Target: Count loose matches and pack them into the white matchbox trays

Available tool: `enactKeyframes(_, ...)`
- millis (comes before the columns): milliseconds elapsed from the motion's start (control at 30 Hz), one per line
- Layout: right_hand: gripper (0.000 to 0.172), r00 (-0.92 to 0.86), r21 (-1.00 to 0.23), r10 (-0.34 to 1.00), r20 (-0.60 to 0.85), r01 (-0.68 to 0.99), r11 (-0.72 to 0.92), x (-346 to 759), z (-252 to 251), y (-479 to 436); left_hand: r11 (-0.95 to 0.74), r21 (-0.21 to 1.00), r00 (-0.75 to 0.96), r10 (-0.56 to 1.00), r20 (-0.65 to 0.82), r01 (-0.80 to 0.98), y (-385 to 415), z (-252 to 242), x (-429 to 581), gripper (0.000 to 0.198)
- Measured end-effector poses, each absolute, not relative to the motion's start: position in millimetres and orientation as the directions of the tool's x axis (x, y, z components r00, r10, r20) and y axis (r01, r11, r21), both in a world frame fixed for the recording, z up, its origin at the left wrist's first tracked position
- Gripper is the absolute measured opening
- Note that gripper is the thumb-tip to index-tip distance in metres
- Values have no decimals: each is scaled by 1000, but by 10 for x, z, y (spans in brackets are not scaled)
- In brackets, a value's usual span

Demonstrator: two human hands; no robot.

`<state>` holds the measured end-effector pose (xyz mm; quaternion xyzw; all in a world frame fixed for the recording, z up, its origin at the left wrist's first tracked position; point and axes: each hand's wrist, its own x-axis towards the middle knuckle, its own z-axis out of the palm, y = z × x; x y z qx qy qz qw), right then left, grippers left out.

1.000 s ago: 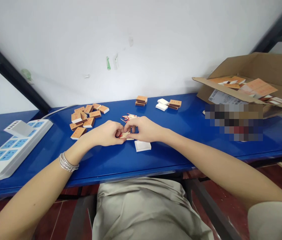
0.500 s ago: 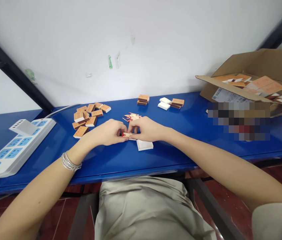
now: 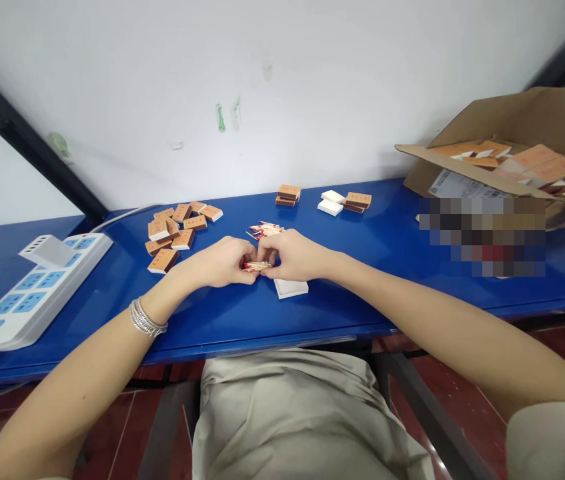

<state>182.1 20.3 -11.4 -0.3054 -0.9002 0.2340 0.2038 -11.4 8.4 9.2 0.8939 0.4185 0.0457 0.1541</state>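
A small bundle of matches (image 3: pixel 257 266) with red heads lies between my two hands, pinched from both sides. My left hand (image 3: pixel 227 261) is closed on its left end, by the heads, and my right hand (image 3: pixel 292 257) is closed on the other end. Just below my right hand sits a white matchbox tray (image 3: pixel 292 288) on the blue table, partly covered by the fingers. Behind the hands is a loose pile of matches (image 3: pixel 266 230).
Several brown matchboxes (image 3: pixel 182 215) are heaped at left. Farther back are stacked matchboxes (image 3: pixel 288 193), white trays (image 3: pixel 331 203) and more matchboxes (image 3: pixel 357 201). A power strip (image 3: pixel 37 293) occupies the left side; a cardboard box (image 3: pixel 487 120) of matchboxes stands at right.
The fingers have shifted slightly, and more of the bundle of matches shows between them. Both hands stay closed on it. The whole view has moved a little.
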Motion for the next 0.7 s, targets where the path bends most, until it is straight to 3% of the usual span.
enactKeyframes(700, 17, -712, -573, 659, 243, 443, 690, 1801, -157, 225, -585, 284, 629, 772, -93, 760, 92, 101, -62, 8)
